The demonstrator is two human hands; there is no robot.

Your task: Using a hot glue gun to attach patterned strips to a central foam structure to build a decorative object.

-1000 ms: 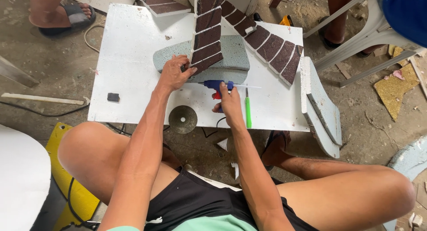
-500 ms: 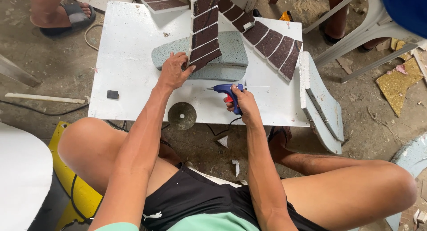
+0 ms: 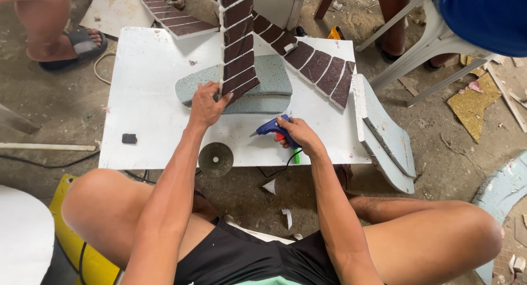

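Head view, white board (image 3: 148,98) on dusty concrete floor (image 3: 60,120), plastic chair (image 3: 433,43) nearby

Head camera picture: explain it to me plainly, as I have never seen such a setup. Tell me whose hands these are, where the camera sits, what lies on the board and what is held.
There is no machine here. A seated person wears one camera on the head, so it looks down over their own arms and bare knees.

The left hand presses against a dark brick-patterned strip that rises from a grey-green foam base. The right hand grips a blue glue gun, its nozzle pointing left towards that strip.

All this rests on a white board low on the ground. A second brick-patterned strip slants to the right, a small black block lies near the left edge, and a round grey disc sits at the front edge.

Other people's legs and a white plastic chair show at the top.
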